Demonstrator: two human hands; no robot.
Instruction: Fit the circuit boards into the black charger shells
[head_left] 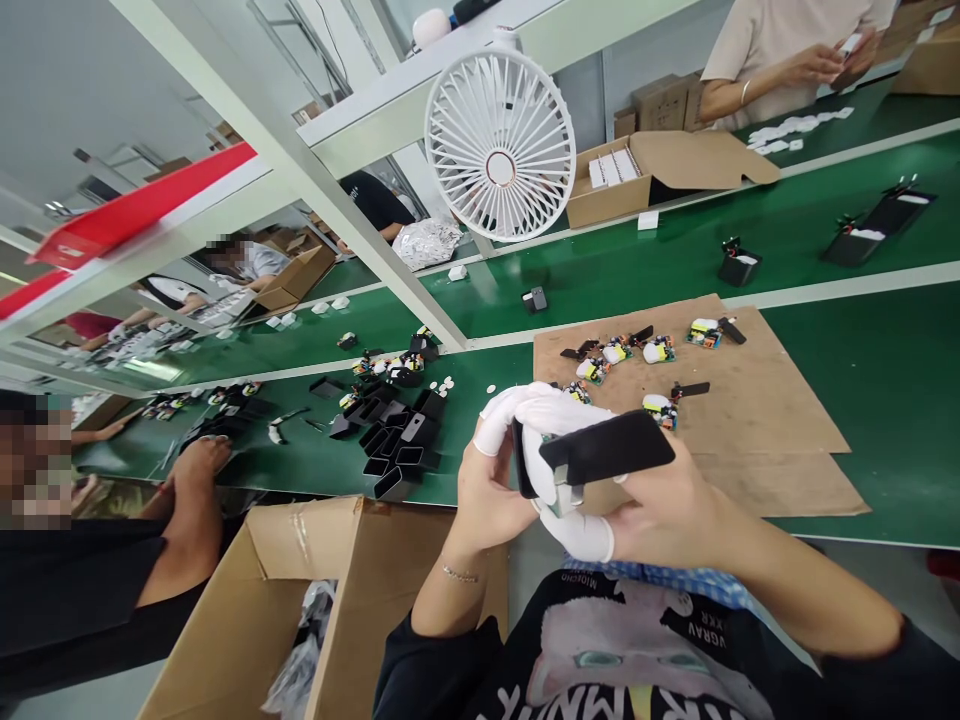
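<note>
My left hand (pixel 491 475) and my right hand (pixel 660 505) meet just above the near edge of the green table, both wearing white finger cots. Together they grip a black rectangular plastic casing (pixel 607 450) with metal plug prongs showing at its lower end. The left fingers curl over its left end, the right fingers wrap it from below. Beyond the hands, several small circuit boards (pixel 660 350) with yellow and white parts lie on a brown cardboard sheet (pixel 772 400).
A cluster of empty black casings (pixel 394 440) sits left of my hands. An open cardboard box (pixel 300 600) stands at my lower left. A white fan (pixel 501 145) hangs on the frame. A co-worker's arm (pixel 191 500) rests at left; another person (pixel 780 50) works far right.
</note>
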